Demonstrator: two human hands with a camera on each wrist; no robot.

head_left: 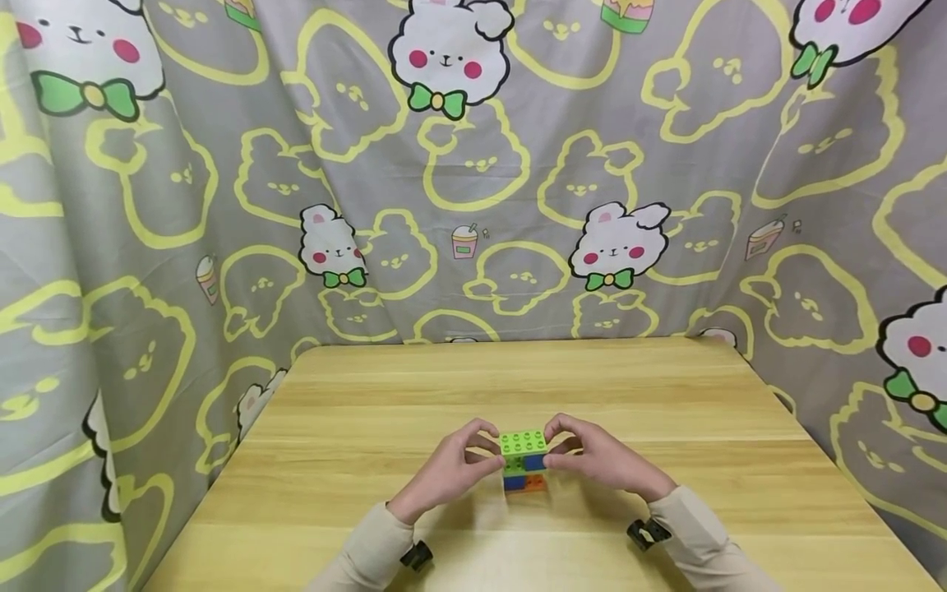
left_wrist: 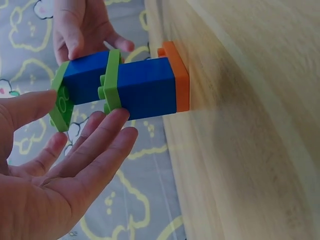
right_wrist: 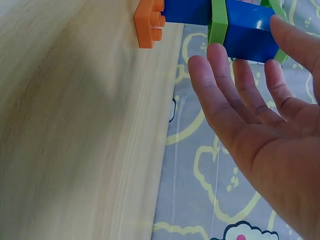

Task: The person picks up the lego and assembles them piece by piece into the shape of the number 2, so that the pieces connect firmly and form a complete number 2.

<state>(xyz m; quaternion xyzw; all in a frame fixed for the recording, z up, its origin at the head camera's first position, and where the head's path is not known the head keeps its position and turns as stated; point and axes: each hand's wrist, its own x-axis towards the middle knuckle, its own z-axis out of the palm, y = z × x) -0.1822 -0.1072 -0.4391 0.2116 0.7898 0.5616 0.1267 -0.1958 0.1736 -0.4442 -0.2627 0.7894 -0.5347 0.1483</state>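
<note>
A stack of toy building bricks stands on the table. Its base is a flat orange brick [left_wrist: 181,80], with a lower blue brick [left_wrist: 147,87] above it. Higher up come a middle flat green brick [left_wrist: 112,82], an upper blue brick [left_wrist: 87,75] and a top flat green brick [head_left: 523,444], stepped sideways. My left hand [head_left: 450,467] pinches the overhanging end of the top green brick with thumb and index finger, its other fingers extended near the middle green brick. From the opposite side my right hand [head_left: 610,462] holds the upper blue brick between thumb and index finger, other fingers spread below.
The wooden table [head_left: 370,395] carries the stack near its front middle. A grey patterned curtain [head_left: 473,181] hangs behind and along both sides. Small black devices [head_left: 648,534] sit at the sleeve cuffs.
</note>
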